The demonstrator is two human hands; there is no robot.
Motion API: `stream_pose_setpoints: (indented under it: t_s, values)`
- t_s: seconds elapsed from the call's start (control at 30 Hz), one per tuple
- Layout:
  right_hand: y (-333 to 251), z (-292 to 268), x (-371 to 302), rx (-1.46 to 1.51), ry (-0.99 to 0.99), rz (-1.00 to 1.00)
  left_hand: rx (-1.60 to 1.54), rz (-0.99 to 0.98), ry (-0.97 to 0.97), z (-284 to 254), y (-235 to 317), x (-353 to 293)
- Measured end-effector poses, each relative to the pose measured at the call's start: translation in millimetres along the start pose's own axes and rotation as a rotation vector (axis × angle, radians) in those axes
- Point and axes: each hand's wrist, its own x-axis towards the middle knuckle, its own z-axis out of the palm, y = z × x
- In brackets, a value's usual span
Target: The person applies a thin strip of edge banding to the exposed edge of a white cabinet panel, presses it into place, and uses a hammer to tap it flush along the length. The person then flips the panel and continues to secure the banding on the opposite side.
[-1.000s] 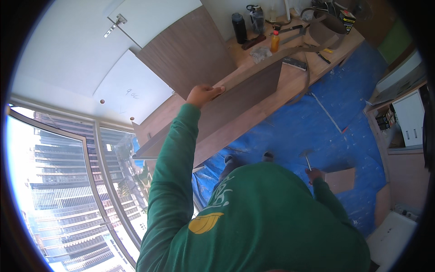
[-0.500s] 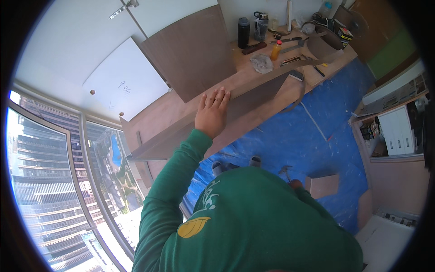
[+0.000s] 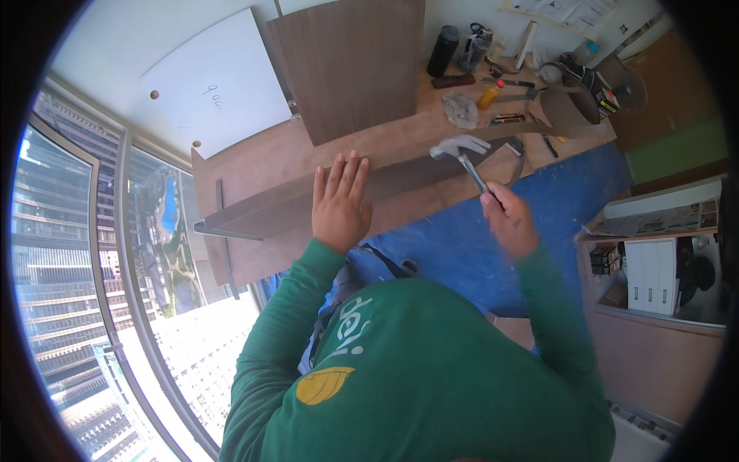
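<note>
My left hand (image 3: 341, 204) lies flat, fingers spread, on the upper edge of a long brown board (image 3: 404, 175) that stands on the wooden worktop. In my right hand (image 3: 512, 222) is a claw hammer (image 3: 462, 146), gripped by its handle. Its steel head is above the board's right part, apart from my left hand. A brown edging strip (image 3: 545, 129) runs along the board's edge toward a loose coil (image 3: 566, 106) at the far right. Whether the strip is fastened under my left hand cannot be made out.
A brown panel (image 3: 354, 69) and a white panel (image 3: 212, 85) lean at the back. Bottles (image 3: 443, 51), an orange drink bottle (image 3: 489, 94), crumpled plastic (image 3: 460, 112) and several hand tools lie at the far right. Blue sheeting (image 3: 454, 239) covers the floor. Windows (image 3: 69, 231) are left, shelving (image 3: 654, 269) right.
My right hand has come up from low beside my body, bringing the hammer over the board. My left hand stays on the board's edge. The view has shifted slightly.
</note>
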Motion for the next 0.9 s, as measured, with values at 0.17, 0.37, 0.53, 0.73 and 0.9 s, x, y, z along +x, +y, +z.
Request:
stream_pose_setpoints:
  t_s: [0.17,0.37,0.53,0.73,0.9]
  values:
    - [-25,11,38,-0.070,-0.046,-0.187,-0.015,-0.039,0.044,7,1,-2]
    - [-5,23,54,-0.207,-0.038,-0.308,-0.050,-0.058,0.081,9,3,-2]
    - [-16,24,56,-0.273,-0.089,-0.308,-0.048,-0.062,0.059,11,2,-3]
    - [-25,28,62,-0.241,-0.047,-0.375,-0.042,-0.062,0.063,13,2,-2]
    - [-28,30,60,-0.250,-0.117,-0.221,-0.026,-0.055,0.059,14,1,-3]
